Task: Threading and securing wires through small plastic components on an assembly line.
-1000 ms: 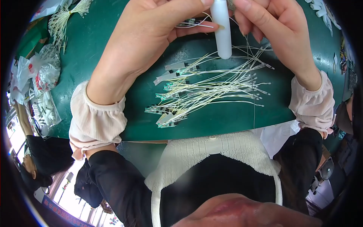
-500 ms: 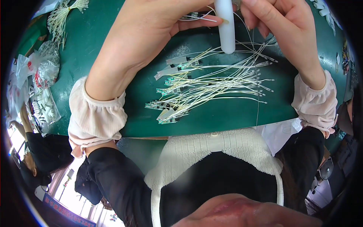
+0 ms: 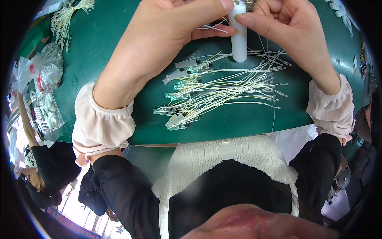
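Observation:
A smooth white cylindrical tube [image 3: 239,46], rounded at its lower end, hangs between my hands near the top edge. My left hand [image 3: 167,32] pinches its upper part between thumb and fingers. Thin white wires [image 3: 217,27] stick out among those left fingers; what they attach to is mostly hidden. From the other side, my right hand [image 3: 288,32] presses its thumb against the tube, with its other fingers curled. A fine wire loops from the tube's top toward them. Below lies a pile of small green circuit boards [image 3: 179,95] with long pale wires [image 3: 238,85], on the table.
The green table [image 3: 223,123] ends just before my body. At the far left lie a bundle of pale wires [image 3: 61,24] and clear plastic bags [image 3: 47,75] of small parts. White pieces [image 3: 342,12] sit at the far right. Another person [image 3: 51,163] is at the lower left.
The tube has come slightly nearer to me. My right thumb has moved left onto the tube, and my left hand has shifted a little. The person at lower left has moved; the pile stays put.

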`<state>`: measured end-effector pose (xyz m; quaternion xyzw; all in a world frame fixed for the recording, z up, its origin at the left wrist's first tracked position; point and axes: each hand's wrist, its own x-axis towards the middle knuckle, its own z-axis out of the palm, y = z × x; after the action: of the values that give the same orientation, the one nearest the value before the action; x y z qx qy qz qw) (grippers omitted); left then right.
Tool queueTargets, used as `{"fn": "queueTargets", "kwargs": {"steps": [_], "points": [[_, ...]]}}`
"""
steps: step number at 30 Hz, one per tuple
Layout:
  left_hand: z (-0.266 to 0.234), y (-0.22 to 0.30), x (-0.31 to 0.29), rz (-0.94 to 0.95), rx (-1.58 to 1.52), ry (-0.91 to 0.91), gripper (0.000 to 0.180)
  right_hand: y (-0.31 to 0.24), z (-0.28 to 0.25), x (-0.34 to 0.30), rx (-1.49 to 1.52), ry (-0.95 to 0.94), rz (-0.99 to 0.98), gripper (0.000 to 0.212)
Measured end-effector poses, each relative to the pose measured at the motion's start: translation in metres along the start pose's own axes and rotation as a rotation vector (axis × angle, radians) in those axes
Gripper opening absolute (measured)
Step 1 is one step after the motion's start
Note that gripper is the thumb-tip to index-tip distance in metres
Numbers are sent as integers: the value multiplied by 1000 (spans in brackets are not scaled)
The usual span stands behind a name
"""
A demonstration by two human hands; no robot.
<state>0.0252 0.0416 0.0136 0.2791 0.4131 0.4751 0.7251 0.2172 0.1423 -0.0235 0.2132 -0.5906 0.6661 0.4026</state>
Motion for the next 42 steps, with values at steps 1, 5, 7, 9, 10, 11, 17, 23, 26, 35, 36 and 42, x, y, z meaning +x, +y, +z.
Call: {"fn": "queueTargets", "kwargs": {"steps": [1,5,7,9,10,11,17,23,26,35,36,42], "points": [[-3,-1,0,-10,-8,9,7,-28,18,14,-283,178,507,29],[-28,-22,27,652,67,-664,7,-51,34,32,-560,359,1057,26],[6,0,2,4,120,9,7,-9,-2,-1,-324,179,544,25],[-25,-22,34,394,115,-353,7,10,-8,-5,-53,-52,29,25],[-36,-31,50,767,97,-732,7,10,-9,-6,-65,-56,39,25],[-34,-30,48,767,105,-727,7,9,-7,-4,-68,-66,39,25],[27,29,-24,486,947,121,10,5,-9,-7,-125,-53,2,25],[43,35,-40,673,1631,78,18,7,-10,-8,-104,-56,3,24],[39,32,-42,598,1471,115,17,-57,36,30,-521,366,1052,25],[28,21,-24,408,975,127,15,-65,27,25,-352,353,1067,26],[26,20,-22,386,919,129,15,-67,26,25,-352,355,1067,26],[21,16,-20,285,644,147,14,-73,24,28,-294,303,1149,32]]}}
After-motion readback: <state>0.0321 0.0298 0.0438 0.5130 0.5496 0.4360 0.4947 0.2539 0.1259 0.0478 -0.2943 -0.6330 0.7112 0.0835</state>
